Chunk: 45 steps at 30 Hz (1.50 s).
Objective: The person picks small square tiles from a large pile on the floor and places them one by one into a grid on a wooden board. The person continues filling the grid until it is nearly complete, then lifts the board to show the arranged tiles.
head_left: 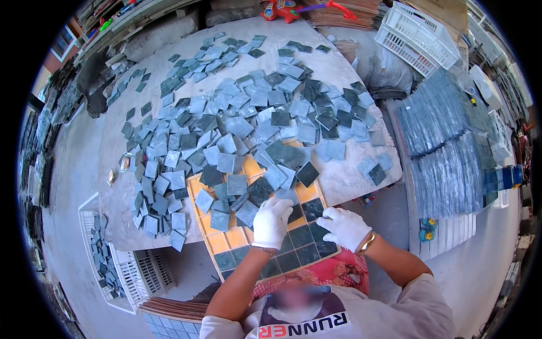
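My left hand (272, 222), in a white glove, is over the middle of an orange gridded tray (217, 243). Its fingers are bent and closed, with a dark square stone tile (295, 214) beside the fingertips; what they grip is hidden. Over the tray's right edge, my gloved right hand (345, 228) has its fingers drawn together next to another dark tile (312, 209). I cannot make out anything between them. Dark green tiles (288, 260) fill the tray's near rows. Loose grey tiles (228, 192) lie on its far part, some overlapping. A gold band circles my right wrist.
Beyond the tray, a large heap of loose tiles (259, 107) spreads over the pale table (370, 181). Stacked tiles (446, 169) stand to the right, with a white crate (418, 37) behind. A white crate (127, 265) with tiles is at lower left. A red toy (280, 10) lies at the far edge.
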Available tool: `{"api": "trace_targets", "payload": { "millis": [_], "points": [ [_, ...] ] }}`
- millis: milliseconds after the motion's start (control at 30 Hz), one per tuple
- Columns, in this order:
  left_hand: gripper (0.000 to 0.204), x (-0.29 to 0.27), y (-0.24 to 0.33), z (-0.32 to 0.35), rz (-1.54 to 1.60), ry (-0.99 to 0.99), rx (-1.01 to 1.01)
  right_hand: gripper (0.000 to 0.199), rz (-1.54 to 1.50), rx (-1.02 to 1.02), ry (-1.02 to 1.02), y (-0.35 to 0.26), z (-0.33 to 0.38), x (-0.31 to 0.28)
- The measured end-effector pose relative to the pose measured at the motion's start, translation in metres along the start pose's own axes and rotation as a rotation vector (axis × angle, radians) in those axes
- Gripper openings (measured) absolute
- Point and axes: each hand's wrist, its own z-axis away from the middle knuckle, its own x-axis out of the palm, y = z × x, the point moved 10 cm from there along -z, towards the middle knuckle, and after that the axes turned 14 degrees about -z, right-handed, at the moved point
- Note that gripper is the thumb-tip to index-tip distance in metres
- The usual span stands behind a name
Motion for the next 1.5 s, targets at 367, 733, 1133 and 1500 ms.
{"api": "trace_targets", "payload": {
  "millis": [367, 733, 1133, 1500],
  "points": [
    [0.037, 0.02, 0.013, 0.032, -0.182, -0.158, -0.087, 0.022, -0.116, -0.126, 0.324, -0.004, -0.055, -0.019],
    [0.04, 0.016, 0.038, 0.062, -0.293, -0.149, 0.218, 0.025, 0.185, -0.219, 0.389, -0.027, -0.101, -0.008],
    [0.063, -0.054, -0.063, 0.022, -0.459, 0.074, -0.081, 0.039, 0.197, -0.043, -0.006, -0.037, -0.12, -0.008],
    [0.062, -0.071, -0.063, 0.03, -0.4, 0.106, -0.085, 0.021, 0.092, 0.032, -0.018, -0.034, -0.13, -0.021]
  ]
}}
